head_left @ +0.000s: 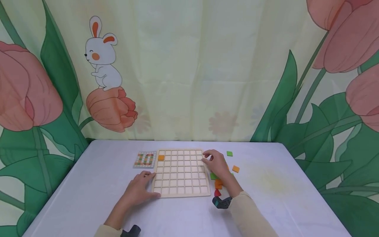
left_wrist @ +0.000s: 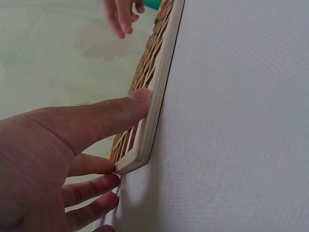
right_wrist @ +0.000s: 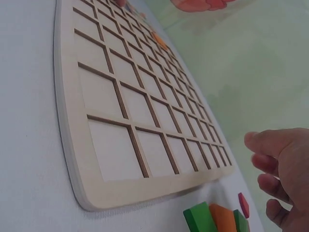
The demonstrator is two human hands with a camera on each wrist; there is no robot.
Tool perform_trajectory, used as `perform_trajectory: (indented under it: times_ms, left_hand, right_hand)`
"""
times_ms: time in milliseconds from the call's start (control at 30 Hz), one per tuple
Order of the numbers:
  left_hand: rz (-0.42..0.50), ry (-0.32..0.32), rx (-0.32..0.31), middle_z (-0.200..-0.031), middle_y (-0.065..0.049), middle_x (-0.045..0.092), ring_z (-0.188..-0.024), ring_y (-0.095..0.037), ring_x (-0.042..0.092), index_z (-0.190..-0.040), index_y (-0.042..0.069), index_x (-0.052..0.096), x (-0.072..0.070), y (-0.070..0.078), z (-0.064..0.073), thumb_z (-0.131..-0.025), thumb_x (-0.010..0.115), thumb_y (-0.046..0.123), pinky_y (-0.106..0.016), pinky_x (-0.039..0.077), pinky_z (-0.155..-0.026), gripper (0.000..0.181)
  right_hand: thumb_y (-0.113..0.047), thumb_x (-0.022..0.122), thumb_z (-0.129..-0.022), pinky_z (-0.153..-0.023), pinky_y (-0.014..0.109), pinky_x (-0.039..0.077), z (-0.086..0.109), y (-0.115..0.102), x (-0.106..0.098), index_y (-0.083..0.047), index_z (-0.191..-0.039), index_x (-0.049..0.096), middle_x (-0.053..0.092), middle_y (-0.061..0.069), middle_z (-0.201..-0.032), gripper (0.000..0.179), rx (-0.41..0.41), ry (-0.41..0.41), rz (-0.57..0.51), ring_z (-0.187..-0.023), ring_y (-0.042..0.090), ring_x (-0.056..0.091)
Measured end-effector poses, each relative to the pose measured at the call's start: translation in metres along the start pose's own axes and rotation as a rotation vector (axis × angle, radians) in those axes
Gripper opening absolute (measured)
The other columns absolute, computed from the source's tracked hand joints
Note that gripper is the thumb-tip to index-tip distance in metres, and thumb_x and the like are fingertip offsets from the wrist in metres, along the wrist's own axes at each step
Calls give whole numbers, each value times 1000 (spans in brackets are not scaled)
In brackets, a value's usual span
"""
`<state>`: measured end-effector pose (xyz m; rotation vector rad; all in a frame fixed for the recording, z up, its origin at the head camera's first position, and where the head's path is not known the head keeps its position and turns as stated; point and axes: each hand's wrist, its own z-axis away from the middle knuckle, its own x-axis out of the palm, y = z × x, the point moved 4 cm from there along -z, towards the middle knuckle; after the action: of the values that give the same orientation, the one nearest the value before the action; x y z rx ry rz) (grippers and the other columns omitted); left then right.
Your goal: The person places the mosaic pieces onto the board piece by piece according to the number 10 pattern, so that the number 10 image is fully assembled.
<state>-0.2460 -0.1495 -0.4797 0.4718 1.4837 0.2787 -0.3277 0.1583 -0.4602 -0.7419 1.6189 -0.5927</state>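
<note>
A wooden grid board (head_left: 182,196) lies flat on the table, with one orange square tile (head_left: 161,157) in a cell near its far left corner. My left hand (head_left: 138,190) is at the near left corner. In the left wrist view its thumb (left_wrist: 116,113) rests on the rim, and the other fingers are by the corner edge. Over the far right side of the board hovers my right hand (head_left: 218,163), thumb and index finger apart, with no piece visible between them. Green tiles (right_wrist: 200,218) and orange tiles (head_left: 218,183) lie beneath and beside it.
A pattern card (head_left: 144,159) with coloured squares touches or nearly touches the board's left side. A single green tile (head_left: 229,153), an orange tile (head_left: 236,169) and a red piece (head_left: 217,193) lie to the right. A printed curtain (head_left: 183,82) hangs behind the table.
</note>
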Motion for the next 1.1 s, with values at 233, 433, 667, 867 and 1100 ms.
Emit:
perform_trajectory:
  times_ms: [233,433,667,867,1100]
  left_hand:
    - [13,-11,-13,-134,-10,52,-120,-30,50,-138,12,54,1,-1,0,-62,87,49,-51,43,-98,91]
    - [4,-5,-10,-133,-9,53,-120,-30,50,-138,12,54,1,-2,1,-62,87,49,-51,43,-98,90]
    - [0,-4,2,-136,-10,51,-121,-30,50,-139,13,53,0,-1,-1,-63,86,50,-51,43,-99,92]
    - [-4,2,17,-136,-11,52,-121,-31,50,-140,13,52,-2,2,-5,-64,85,50,-51,43,-99,91]
    - [1,-5,7,-134,-9,52,-120,-29,50,-139,13,53,1,-3,-2,-63,86,49,-53,42,-97,90]
  right_hand:
    - [-18,74,-85,-63,24,40,2,14,-8,-12,-109,70,63,2,-95,24,49,13,36,-78,17,47]
    - [-18,73,-86,-66,21,45,5,23,-15,-12,-114,69,64,5,-102,29,89,20,34,-86,19,50]
    - [-20,72,-87,-65,22,47,8,29,-28,-12,-118,67,61,6,-108,33,121,16,31,-90,20,50]
    - [-21,72,-87,-63,20,49,11,37,-33,-12,-118,66,61,5,-108,33,145,7,29,-86,20,51]
    - [-21,74,-86,-69,23,51,15,49,-27,-11,-117,67,61,9,-115,33,167,-20,75,-92,20,51]
